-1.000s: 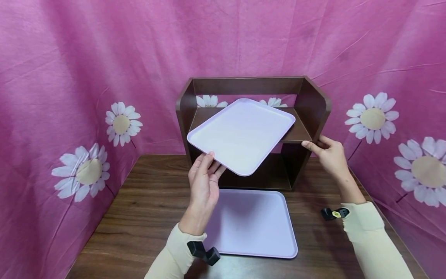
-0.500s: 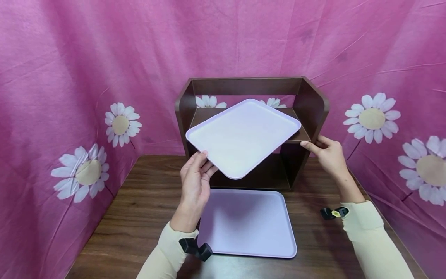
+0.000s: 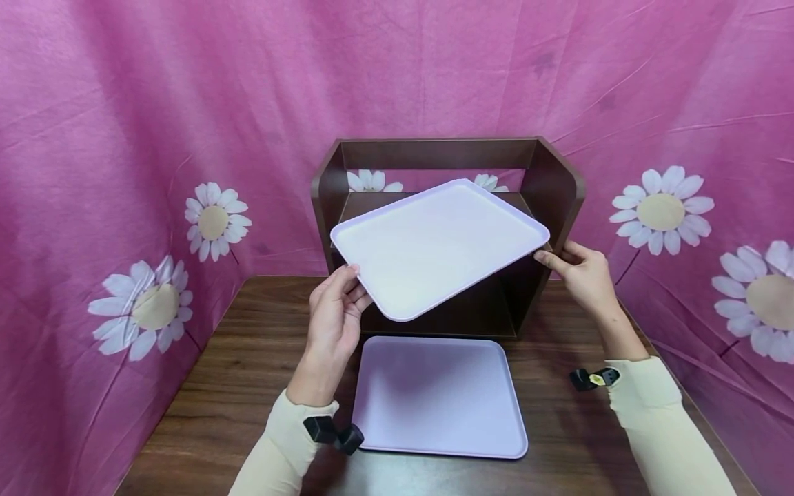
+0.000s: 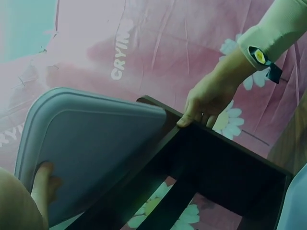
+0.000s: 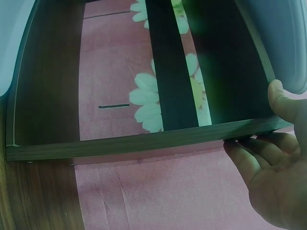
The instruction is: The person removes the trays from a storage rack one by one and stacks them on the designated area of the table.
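Note:
A pale lilac tray (image 3: 434, 248) is held tilted in front of the upper shelf of a dark brown shelf unit (image 3: 440, 153). My left hand (image 3: 335, 313) grips its near left edge, thumb on top and fingers beneath; the left wrist view shows the underside of the tray (image 4: 96, 143) and some fingertips. At the unit's right side, my right hand (image 3: 583, 275) pinches the side panel by the middle shelf's front corner. In the right wrist view the thumb of the right hand (image 5: 278, 177) lies inside that panel, the other fingers outside.
A second lilac tray (image 3: 440, 399) lies flat on the wooden table (image 3: 236, 386), just in front of the unit. Pink cloth (image 3: 422, 69) with large white daisies hangs behind and on both sides.
The held tray has swung round and moved slightly, its far right corner shifting right towards the unit's right panel. My left hand has moved left with it. My right hand has stayed put.

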Demonstrator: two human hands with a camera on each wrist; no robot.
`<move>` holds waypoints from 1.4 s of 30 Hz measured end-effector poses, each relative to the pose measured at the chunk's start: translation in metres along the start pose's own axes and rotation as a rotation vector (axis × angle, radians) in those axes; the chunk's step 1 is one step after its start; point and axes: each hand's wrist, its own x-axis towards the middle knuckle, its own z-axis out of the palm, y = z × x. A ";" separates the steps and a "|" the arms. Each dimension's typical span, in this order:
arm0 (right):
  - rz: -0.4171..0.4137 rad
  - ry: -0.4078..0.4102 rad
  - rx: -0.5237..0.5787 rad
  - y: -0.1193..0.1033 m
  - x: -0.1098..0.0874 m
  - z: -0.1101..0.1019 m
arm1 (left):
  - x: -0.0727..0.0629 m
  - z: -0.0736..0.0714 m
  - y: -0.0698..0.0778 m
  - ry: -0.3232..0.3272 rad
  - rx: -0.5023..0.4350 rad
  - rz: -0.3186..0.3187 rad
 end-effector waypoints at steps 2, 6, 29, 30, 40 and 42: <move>-0.005 0.001 0.006 0.000 0.001 0.000 | 0.001 -0.002 0.002 -0.003 0.006 -0.014; -0.027 0.014 0.014 0.001 0.003 0.001 | 0.004 -0.005 0.006 -0.002 0.017 -0.033; -0.090 0.086 -0.075 0.004 0.003 0.000 | 0.017 -0.027 0.030 -0.051 0.064 -0.208; -0.098 0.088 -0.079 0.005 0.003 0.000 | 0.016 -0.028 0.031 -0.053 0.071 -0.217; -0.116 0.057 -0.034 0.006 0.005 -0.003 | 0.016 -0.035 0.037 -0.092 0.074 -0.227; -0.099 0.051 -0.028 0.005 0.005 -0.002 | 0.015 -0.037 0.039 -0.109 0.073 -0.225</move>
